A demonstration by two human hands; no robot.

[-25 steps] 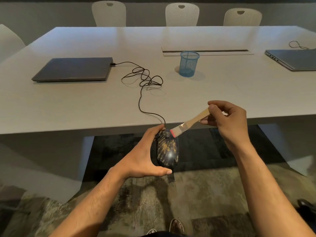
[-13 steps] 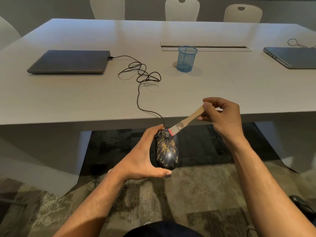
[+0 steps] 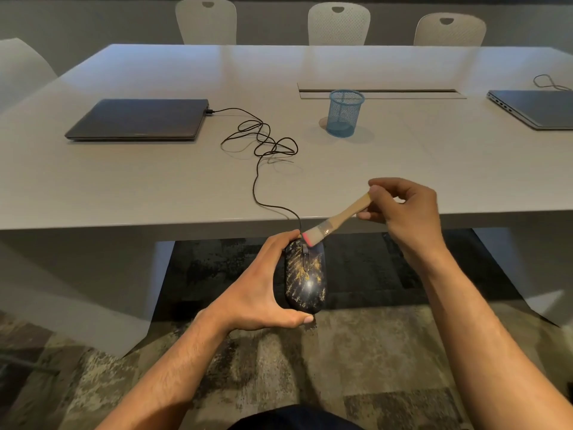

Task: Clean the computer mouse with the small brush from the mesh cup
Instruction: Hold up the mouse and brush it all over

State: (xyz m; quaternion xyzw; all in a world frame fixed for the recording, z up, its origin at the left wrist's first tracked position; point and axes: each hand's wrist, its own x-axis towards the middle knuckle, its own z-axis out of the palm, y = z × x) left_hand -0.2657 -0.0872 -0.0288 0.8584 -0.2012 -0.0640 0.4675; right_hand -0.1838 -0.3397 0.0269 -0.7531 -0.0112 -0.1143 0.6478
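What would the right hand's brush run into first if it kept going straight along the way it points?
Almost at once the front end of the mouse: the right hand aims the brush down-left, bristles at or just above it, near the scroll wheel. The left hand grips the mouse there; exact contact is unclear.

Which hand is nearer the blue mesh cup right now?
Right. The right hand holds the brush below the mesh cup, near the table edge; the left hand grips the mouse lower, off the table.
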